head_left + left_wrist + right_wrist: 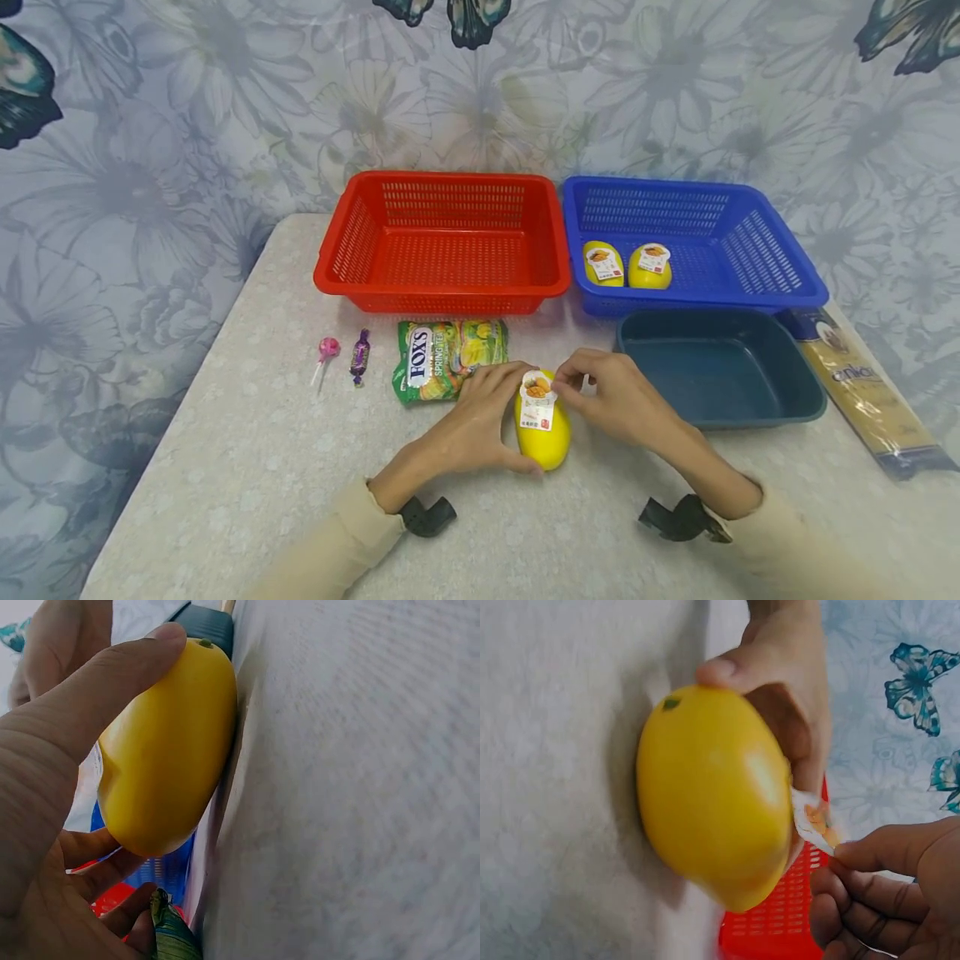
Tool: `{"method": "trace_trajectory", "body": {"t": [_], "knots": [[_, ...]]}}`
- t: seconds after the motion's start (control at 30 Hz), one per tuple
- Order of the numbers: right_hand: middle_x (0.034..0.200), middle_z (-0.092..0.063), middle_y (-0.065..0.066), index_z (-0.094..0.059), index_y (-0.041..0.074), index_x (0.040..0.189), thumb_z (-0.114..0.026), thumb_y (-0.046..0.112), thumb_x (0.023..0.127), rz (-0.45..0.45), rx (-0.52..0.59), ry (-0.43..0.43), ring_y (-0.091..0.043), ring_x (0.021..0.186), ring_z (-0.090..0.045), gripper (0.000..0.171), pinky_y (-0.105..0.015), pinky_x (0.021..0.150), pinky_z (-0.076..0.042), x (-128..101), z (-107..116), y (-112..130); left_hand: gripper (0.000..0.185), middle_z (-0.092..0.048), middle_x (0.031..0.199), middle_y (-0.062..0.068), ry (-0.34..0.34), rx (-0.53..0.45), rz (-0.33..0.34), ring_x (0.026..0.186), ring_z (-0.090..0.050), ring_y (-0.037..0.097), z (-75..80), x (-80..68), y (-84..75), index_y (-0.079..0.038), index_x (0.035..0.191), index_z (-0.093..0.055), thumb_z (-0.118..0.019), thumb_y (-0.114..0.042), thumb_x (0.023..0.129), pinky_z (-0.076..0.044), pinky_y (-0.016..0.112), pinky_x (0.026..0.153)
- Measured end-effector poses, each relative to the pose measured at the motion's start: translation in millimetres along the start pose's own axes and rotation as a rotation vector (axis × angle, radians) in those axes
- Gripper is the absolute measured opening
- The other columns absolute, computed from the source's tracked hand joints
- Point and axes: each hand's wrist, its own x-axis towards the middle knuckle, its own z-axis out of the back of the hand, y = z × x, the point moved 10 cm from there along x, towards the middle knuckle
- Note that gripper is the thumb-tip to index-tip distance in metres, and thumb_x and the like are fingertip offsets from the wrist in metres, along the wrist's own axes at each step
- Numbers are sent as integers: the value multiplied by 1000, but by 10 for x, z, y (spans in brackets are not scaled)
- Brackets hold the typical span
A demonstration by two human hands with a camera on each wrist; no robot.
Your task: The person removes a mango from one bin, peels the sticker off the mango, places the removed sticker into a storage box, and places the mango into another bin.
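Your left hand (480, 421) grips a yellow mango (543, 433) lying on the desk (247, 467), thumb at its near end, fingers (105, 874) curled behind it. Your right hand (618, 400) pinches the label (537, 398) at its top. The red basket (442, 242) holds nothing; the blue basket (697, 237) holds two labelled mangoes (628, 265); the dark tub (720, 367) sits bare. The candy bag (446, 354) reads "FOX'S".

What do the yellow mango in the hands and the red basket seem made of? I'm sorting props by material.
The yellow mango looks like smooth, glossy plastic: uniform colour, soft highlight, paper label; real fruit can't be ruled out. The red basket looks like rigid moulded plastic, with slotted walls.
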Motion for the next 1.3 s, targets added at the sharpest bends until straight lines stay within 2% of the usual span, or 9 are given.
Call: {"method": "trace_trajectory", "body": {"t": [0.17,0.37,0.53,0.67,0.97,1.3], "knots": [[82,-62,12,-74,14,92,-76,7,88,49,9,-38,-13,78,-59,8,-41,77,-53,-68,77,112,115,-33,155,-2,1,-11,-3,137,-29,20,13,11,-12,-21,155,-32,-89,-61,63,-25,48,112],[84,-63,14,-73,16,91,-77,7,88,86,22,-83,-12,79,-59,10,-37,76,-52,-129,205,209,118,-33,155,-1,-1,-13,13,138,-29,21,21,10,7,-19,155,-31,-89,-61,61,-23,48,113],[83,-62,15,-72,18,91,-77,8,88,87,6,-116,-9,78,-57,12,-29,68,-49,-183,339,216,119,-33,155,-1,6,-4,22,138,-28,21,11,12,16,-18,156,-31,-89,-62,61,-23,48,114],[84,-62,14,-72,18,92,-77,8,88,72,-20,-135,-8,77,-56,11,-27,64,-49,-219,453,153,117,-33,155,-2,6,-3,23,138,-28,21,6,15,18,-19,155,-32,-88,-62,62,-23,49,113],[89,-65,12,-72,16,94,-77,8,88,29,-100,-218,-7,81,-58,11,-17,74,-49,-309,805,-80,116,-33,154,-3,-1,11,20,137,-29,20,-1,9,18,-22,155,-33,-88,-63,61,-25,49,111],[89,-67,11,-73,16,93,-75,9,90,-5,-180,-280,-7,81,-59,9,-22,68,-49,-440,1036,-320,116,-34,154,-2,-7,-17,7,136,-31,21,9,3,9,-21,155,-34,-90,-60,61,-24,50,112]]}}
